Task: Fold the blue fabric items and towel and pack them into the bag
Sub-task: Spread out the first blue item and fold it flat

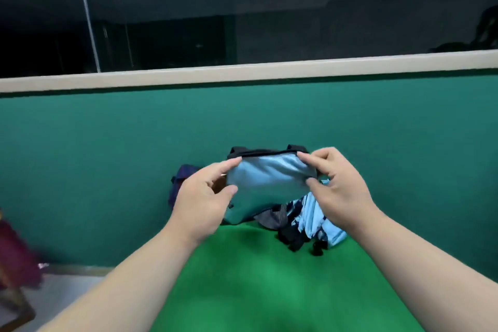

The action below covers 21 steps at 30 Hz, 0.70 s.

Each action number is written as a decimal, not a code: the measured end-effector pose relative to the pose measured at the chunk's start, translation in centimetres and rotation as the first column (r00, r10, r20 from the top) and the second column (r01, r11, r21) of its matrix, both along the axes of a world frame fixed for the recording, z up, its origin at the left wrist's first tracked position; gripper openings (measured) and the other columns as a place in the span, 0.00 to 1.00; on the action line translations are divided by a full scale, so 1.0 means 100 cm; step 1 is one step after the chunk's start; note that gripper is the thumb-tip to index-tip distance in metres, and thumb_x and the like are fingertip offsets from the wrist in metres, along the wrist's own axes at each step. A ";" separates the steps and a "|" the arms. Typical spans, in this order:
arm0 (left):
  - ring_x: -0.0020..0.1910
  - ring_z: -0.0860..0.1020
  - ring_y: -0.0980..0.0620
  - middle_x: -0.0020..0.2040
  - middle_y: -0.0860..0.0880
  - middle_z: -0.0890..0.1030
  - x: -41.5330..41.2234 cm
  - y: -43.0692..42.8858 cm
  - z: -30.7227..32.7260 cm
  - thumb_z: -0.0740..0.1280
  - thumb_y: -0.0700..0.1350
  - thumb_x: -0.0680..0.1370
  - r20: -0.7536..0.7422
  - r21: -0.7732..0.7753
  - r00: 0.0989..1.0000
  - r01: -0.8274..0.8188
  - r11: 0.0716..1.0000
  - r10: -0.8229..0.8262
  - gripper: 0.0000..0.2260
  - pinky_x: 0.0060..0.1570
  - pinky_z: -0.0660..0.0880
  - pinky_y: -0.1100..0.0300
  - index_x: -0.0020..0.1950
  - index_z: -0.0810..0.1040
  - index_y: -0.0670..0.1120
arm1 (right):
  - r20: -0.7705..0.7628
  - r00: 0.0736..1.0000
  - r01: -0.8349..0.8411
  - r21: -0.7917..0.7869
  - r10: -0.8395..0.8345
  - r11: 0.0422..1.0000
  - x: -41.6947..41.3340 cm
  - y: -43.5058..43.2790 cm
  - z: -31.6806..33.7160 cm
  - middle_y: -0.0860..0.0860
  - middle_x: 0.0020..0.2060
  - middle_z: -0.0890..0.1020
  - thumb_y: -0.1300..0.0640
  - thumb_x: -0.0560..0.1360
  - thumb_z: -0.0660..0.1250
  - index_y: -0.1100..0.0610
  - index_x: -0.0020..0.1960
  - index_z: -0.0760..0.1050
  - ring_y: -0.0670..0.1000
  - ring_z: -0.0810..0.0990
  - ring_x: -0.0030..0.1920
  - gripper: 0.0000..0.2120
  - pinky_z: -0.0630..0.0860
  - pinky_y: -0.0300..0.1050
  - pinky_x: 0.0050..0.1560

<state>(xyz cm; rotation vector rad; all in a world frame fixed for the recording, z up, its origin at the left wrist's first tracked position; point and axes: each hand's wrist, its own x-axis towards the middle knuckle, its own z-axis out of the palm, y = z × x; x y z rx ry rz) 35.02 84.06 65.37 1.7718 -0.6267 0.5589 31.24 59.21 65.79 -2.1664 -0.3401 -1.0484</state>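
Peeking out behind the left hand [204, 197], left of centre, is a dark blue cloth [184, 172]. That hand pinches the left end of the light blue bag [266, 178] between thumb and fingertips at the middle of the frame, while the right hand [339, 188] pinches its right end the same way. Below and right of the bag, a heap of blue patterned cloth [315, 213] with black straps [293, 240] lies on the green table [256, 283].
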 end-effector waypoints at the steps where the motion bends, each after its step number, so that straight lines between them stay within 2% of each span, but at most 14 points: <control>1: 0.49 0.79 0.67 0.50 0.71 0.81 -0.008 -0.002 -0.034 0.73 0.35 0.73 -0.037 0.062 0.999 -0.029 0.998 0.031 0.26 0.58 0.72 0.67 0.56 0.79 0.67 | -0.065 0.998 0.010 -0.013 -0.011 1.000 -0.006 -0.002 -0.038 0.42 0.50 0.74 0.72 0.73 0.68 0.53 0.66 0.78 0.41 0.73 0.51 0.25 0.63 0.22 0.54; 3: 0.40 0.77 0.67 0.43 0.71 0.80 -0.022 -0.004 -0.105 0.72 0.34 0.73 -0.185 0.150 0.981 -0.034 0.988 0.062 0.28 0.48 0.72 0.69 0.57 0.77 0.68 | -0.233 0.972 0.020 -0.001 -0.019 1.000 -0.020 -0.003 -0.116 0.42 0.50 0.74 0.72 0.72 0.69 0.54 0.66 0.79 0.39 0.73 0.53 0.25 0.62 0.21 0.55; 5: 0.28 0.68 0.61 0.30 0.60 0.74 -0.038 -0.006 -0.169 0.71 0.33 0.73 -0.369 0.173 0.925 -0.023 0.985 0.087 0.28 0.34 0.68 0.68 0.56 0.78 0.67 | -0.401 0.916 0.030 0.015 -0.022 0.999 -0.040 -0.003 -0.184 0.42 0.50 0.74 0.72 0.71 0.70 0.55 0.66 0.79 0.35 0.72 0.54 0.25 0.62 0.21 0.54; 6: 0.26 0.64 0.59 0.29 0.57 0.69 -0.046 -0.007 -0.195 0.70 0.32 0.74 -0.440 0.171 0.894 -0.014 0.985 0.089 0.28 0.31 0.64 0.67 0.56 0.78 0.67 | -0.475 0.880 0.035 0.029 -0.017 0.999 -0.050 -0.002 -0.211 0.43 0.49 0.74 0.71 0.71 0.70 0.55 0.66 0.79 0.35 0.71 0.54 0.25 0.63 0.22 0.54; 8: 0.26 0.60 0.58 0.30 0.54 0.64 -0.058 -0.011 -0.233 0.70 0.32 0.75 -0.532 0.153 0.844 0.015 0.988 0.069 0.26 0.30 0.61 0.64 0.56 0.78 0.66 | -0.566 0.825 0.049 0.079 0.005 0.996 -0.064 -0.002 -0.247 0.45 0.48 0.75 0.68 0.72 0.71 0.54 0.65 0.79 0.38 0.73 0.51 0.23 0.65 0.24 0.51; 11: 0.29 0.61 0.56 0.30 0.55 0.66 -0.060 -0.016 -0.254 0.72 0.37 0.75 -0.561 0.131 0.825 0.003 0.991 0.072 0.19 0.32 0.61 0.63 0.54 0.80 0.63 | -0.588 0.809 0.095 0.153 0.014 0.984 -0.062 -0.003 -0.261 0.45 0.46 0.76 0.62 0.75 0.72 0.52 0.63 0.80 0.42 0.74 0.43 0.18 0.68 0.29 0.45; 13: 0.26 0.60 0.57 0.26 0.57 0.63 -0.052 -0.019 -0.258 0.70 0.37 0.76 -0.558 0.144 0.823 -0.028 0.989 0.104 0.18 0.28 0.59 0.66 0.56 0.80 0.60 | -0.597 0.802 0.108 0.150 0.003 0.983 -0.051 -0.003 -0.259 0.45 0.46 0.75 0.63 0.76 0.71 0.51 0.64 0.80 0.42 0.73 0.39 0.18 0.68 0.29 0.43; 17: 0.24 0.62 0.55 0.24 0.55 0.62 -0.041 -0.018 -0.268 0.69 0.40 0.78 -0.524 0.279 0.823 -0.076 0.957 0.218 0.17 0.25 0.60 0.66 0.61 0.78 0.59 | -0.640 0.768 0.046 0.048 -0.005 0.998 -0.034 0.002 -0.263 0.43 0.49 0.73 0.65 0.76 0.69 0.51 0.67 0.77 0.43 0.73 0.44 0.21 0.68 0.27 0.42; 19: 0.27 0.68 0.57 0.28 0.55 0.67 -0.043 -0.015 -0.275 0.68 0.42 0.77 -0.462 0.403 0.844 -0.077 0.912 0.275 0.17 0.28 0.64 0.68 0.64 0.79 0.58 | -0.669 0.743 -0.006 0.010 0.011 1.000 -0.030 0.005 -0.273 0.41 0.50 0.72 0.66 0.76 0.66 0.53 0.68 0.76 0.41 0.73 0.47 0.22 0.68 0.27 0.42; 21: 0.33 0.73 0.63 0.38 0.58 0.72 -0.044 -0.014 -0.280 0.67 0.42 0.77 -0.429 0.491 0.854 -0.054 0.869 0.295 0.18 0.34 0.66 0.72 0.65 0.78 0.56 | -0.699 0.715 -0.031 -0.017 0.010 0.999 -0.028 0.006 -0.284 0.38 0.52 0.70 0.66 0.75 0.65 0.53 0.69 0.76 0.42 0.74 0.47 0.23 0.71 0.30 0.42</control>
